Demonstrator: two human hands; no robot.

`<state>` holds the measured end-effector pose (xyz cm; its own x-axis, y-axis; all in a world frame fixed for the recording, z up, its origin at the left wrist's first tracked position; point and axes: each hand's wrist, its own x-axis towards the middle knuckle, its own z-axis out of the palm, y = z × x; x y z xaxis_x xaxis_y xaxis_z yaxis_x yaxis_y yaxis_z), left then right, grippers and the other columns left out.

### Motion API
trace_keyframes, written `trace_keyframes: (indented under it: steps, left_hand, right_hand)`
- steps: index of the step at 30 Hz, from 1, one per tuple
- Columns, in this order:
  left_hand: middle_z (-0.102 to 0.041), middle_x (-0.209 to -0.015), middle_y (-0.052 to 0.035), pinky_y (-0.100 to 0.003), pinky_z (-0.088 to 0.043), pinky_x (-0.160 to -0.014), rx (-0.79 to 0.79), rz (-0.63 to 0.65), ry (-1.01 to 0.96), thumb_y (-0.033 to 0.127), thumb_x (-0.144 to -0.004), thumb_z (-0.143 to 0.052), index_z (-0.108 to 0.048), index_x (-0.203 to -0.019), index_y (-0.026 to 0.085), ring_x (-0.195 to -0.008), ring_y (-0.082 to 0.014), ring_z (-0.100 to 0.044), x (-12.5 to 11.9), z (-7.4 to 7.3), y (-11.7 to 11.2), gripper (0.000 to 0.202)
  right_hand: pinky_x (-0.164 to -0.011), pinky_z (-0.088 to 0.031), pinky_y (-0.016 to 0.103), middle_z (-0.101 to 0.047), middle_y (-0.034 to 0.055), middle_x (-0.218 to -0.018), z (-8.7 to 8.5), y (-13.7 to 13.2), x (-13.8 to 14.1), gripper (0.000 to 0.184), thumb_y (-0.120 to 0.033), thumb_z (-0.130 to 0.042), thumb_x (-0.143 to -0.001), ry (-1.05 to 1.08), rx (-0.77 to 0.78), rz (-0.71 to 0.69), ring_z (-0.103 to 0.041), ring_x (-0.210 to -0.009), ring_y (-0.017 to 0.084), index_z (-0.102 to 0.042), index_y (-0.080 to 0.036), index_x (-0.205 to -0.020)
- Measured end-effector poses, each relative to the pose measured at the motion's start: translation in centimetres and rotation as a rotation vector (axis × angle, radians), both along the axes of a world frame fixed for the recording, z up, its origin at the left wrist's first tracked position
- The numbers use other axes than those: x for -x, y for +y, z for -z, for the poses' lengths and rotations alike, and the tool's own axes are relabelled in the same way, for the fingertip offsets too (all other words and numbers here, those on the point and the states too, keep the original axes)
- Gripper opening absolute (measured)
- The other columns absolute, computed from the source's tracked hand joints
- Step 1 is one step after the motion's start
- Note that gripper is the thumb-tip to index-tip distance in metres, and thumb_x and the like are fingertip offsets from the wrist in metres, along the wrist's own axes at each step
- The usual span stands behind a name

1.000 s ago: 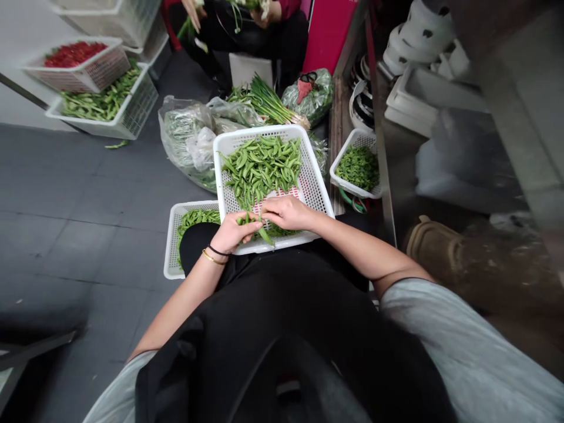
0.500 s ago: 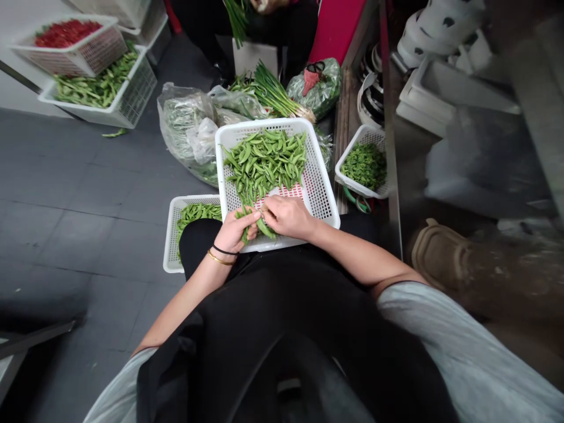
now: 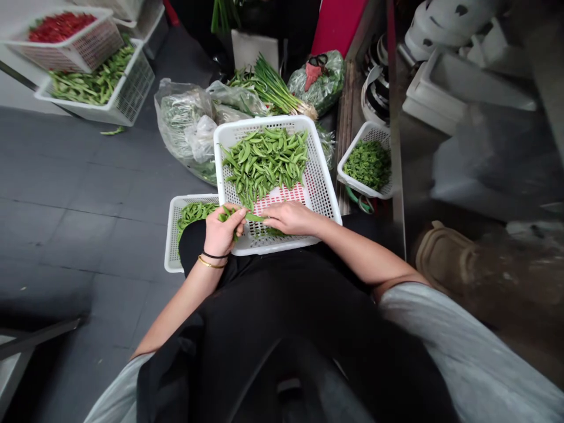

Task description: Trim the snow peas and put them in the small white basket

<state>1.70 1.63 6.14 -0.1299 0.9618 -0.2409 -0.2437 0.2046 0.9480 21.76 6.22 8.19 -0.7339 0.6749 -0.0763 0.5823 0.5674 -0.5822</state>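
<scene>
A white perforated basket (image 3: pixel 324 194) rests on my lap, with a heap of green pea pods (image 3: pixel 267 158) in its far part. Over its near left side, my left hand (image 3: pixel 222 230) is closed around several pods. One pod (image 3: pixel 254 217) sticks out from its thumb and finger towards the right. At that pod's right end, my right hand (image 3: pixel 291 217) has its thumb and fingertips pinched together. Beneath the right hand a few more pods (image 3: pixel 275 232) lie at the basket's near side, partly hidden.
A second basket of pods (image 3: pixel 174 235) stands on the floor by my left knee. Bagged greens (image 3: pixel 185 126) and spring onions (image 3: pixel 277 88) lie beyond. A basket of leafy greens (image 3: pixel 368 164) is at right. Stacked baskets (image 3: pixel 127 88) stand far left. A person's dark-clothed legs (image 3: pixel 198 29) are opposite.
My left hand has moved left and turned, so a pod now stretches between my two hands. The right hand has shifted slightly right, its fingers straighter. The person's hand opposite has left the view.
</scene>
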Motion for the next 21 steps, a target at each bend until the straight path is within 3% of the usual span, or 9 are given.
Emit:
trace_keyframes:
  steps: [3, 6, 9, 14, 16, 18, 21]
  left_hand:
    - [-0.057, -0.052, 0.0022, -0.018, -0.032, -0.035, -0.006, 0.015, 0.031, 0.029, -0.066, -0.075, -0.063, -0.075, 0.014, -0.035, -0.0052, -0.043, 0.1, 0.3, -0.6, 0.021]
    - [-0.054, -0.049, 0.0020, -0.018, -0.032, -0.036, 0.043, 0.191, 0.143, 0.031, -0.067, -0.075, -0.065, -0.073, 0.014, -0.036, -0.0060, -0.043, 0.3, 0.7, -1.3, 0.021]
    - [-0.054, -0.050, 0.0028, -0.018, -0.034, -0.037, 0.073, 0.391, 0.262, 0.031, -0.066, -0.075, -0.068, -0.080, 0.014, -0.037, -0.0063, -0.043, 0.1, 0.8, -1.2, 0.024]
    - [-0.051, -0.044, 0.0041, -0.017, -0.032, -0.037, 0.047, 0.537, 0.309, 0.027, -0.061, -0.079, -0.062, -0.065, 0.012, -0.037, -0.0053, -0.041, -0.6, 0.8, -0.1, 0.023]
    - [-0.056, -0.048, 0.0020, -0.017, -0.031, -0.036, 0.082, 0.432, 0.246, 0.029, -0.065, -0.077, -0.059, -0.064, 0.012, -0.036, -0.0051, -0.042, -0.2, 1.2, 0.1, 0.024]
    - [-0.062, -0.054, 0.0002, -0.017, -0.029, -0.034, 0.123, 0.221, 0.151, 0.031, -0.068, -0.074, -0.057, -0.067, 0.013, -0.035, -0.0049, -0.042, 0.9, 1.7, 0.1, 0.024]
    - [-0.059, -0.051, 0.0018, -0.017, -0.029, -0.032, 0.122, 0.004, 0.018, 0.027, -0.070, -0.072, -0.059, -0.074, 0.014, -0.032, -0.0054, -0.041, 2.9, 2.0, 0.0, 0.019]
  right_hand:
    - [-0.063, -0.032, 0.023, -0.059, 0.0016, -0.071, 0.7, 0.1, 0.7, 0.031, -0.031, -0.037, -0.094, 0.047, 0.016, 0.034, -0.049, -0.064, 0.012, -0.061, -0.016, -0.080]
    - [-0.062, -0.030, 0.022, -0.053, -0.0004, -0.065, 1.0, 0.2, 0.1, 0.032, -0.028, -0.035, -0.094, 0.149, 0.008, 0.104, -0.044, -0.060, 0.010, -0.056, -0.015, -0.073]
    - [-0.060, -0.028, 0.021, -0.047, -0.0019, -0.062, 1.2, 0.1, -0.1, 0.030, -0.027, -0.038, -0.091, 0.152, 0.024, 0.026, -0.041, -0.058, 0.010, -0.053, -0.016, -0.068]
    - [-0.059, -0.027, 0.022, -0.047, -0.0019, -0.062, 1.4, 0.2, 1.1, 0.029, -0.027, -0.037, -0.091, 0.188, 0.000, 0.043, -0.040, -0.058, 0.010, -0.053, -0.016, -0.069]
    - [-0.060, -0.028, 0.022, -0.049, -0.0015, -0.062, 1.8, 0.6, 1.1, 0.030, -0.027, -0.037, -0.092, 0.176, 0.011, 0.039, -0.041, -0.058, 0.010, -0.055, -0.016, -0.071]
    - [-0.062, -0.029, 0.022, -0.054, -0.0006, -0.065, 2.4, 1.3, 0.5, 0.031, -0.028, -0.038, -0.092, 0.103, 0.044, -0.003, -0.045, -0.061, 0.010, -0.058, -0.016, -0.071]
    - [-0.062, -0.031, 0.022, -0.060, 0.0009, -0.067, 3.9, 2.8, -0.8, 0.026, -0.031, -0.050, -0.087, -0.230, 0.159, -0.099, -0.050, -0.062, 0.011, -0.063, -0.016, -0.070]
